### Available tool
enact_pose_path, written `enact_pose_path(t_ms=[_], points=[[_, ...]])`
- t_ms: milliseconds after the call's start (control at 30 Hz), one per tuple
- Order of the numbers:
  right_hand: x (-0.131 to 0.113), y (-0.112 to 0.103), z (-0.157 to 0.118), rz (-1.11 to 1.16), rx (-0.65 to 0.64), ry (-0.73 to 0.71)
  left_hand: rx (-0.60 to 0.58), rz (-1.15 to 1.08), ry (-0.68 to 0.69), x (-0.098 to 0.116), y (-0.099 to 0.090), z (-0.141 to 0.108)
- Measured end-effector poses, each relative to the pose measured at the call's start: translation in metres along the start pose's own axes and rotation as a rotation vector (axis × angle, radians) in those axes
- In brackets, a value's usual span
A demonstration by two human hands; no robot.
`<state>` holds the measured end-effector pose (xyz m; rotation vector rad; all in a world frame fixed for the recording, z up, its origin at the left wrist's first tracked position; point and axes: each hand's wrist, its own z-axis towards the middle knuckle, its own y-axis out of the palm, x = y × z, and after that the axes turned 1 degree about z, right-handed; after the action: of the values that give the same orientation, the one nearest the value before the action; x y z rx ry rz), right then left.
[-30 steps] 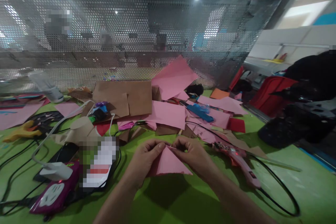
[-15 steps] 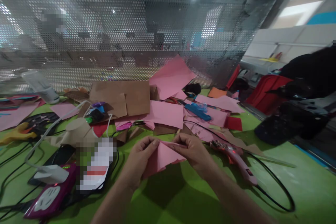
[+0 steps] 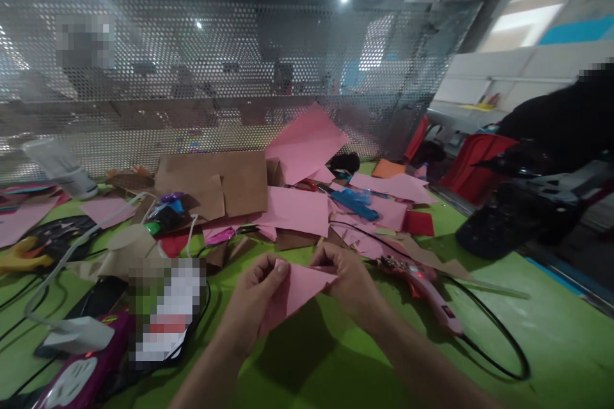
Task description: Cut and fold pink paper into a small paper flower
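A small folded piece of pink paper (image 3: 300, 291) is held above the green table between my two hands. My left hand (image 3: 256, 300) pinches its left side, thumb on top. At the paper's right corner, the fingers of my right hand (image 3: 348, 278) are closed on it. The paper's lower edge hangs free, casting a shadow on the table. Just beyond my hands lie a larger pink sheet (image 3: 300, 209) and brown cardboard (image 3: 213, 185).
A pink glue gun (image 3: 432, 297) with a looping black cable lies to the right. On the left are a purple power strip (image 3: 79, 374), a white plug (image 3: 79, 335), cables and yellow-handled scissors (image 3: 23, 255). A perforated metal screen (image 3: 201, 89) stands behind.
The pink paper has turned and now shows a flatter, more pointed face toward the right. My right fingers have shifted on its corner. The whole view has moved slightly right.
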<state>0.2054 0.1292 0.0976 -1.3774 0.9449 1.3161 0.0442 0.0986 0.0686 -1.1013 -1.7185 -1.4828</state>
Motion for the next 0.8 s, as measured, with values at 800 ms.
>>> enact_pose_path(t_ms=[800], points=[[-0.0018, -0.0091, 0.0022, 0.053, -0.027, -0.042, 0.184, -0.015, 0.11, 0.0045, -0.0019, 0.0041]])
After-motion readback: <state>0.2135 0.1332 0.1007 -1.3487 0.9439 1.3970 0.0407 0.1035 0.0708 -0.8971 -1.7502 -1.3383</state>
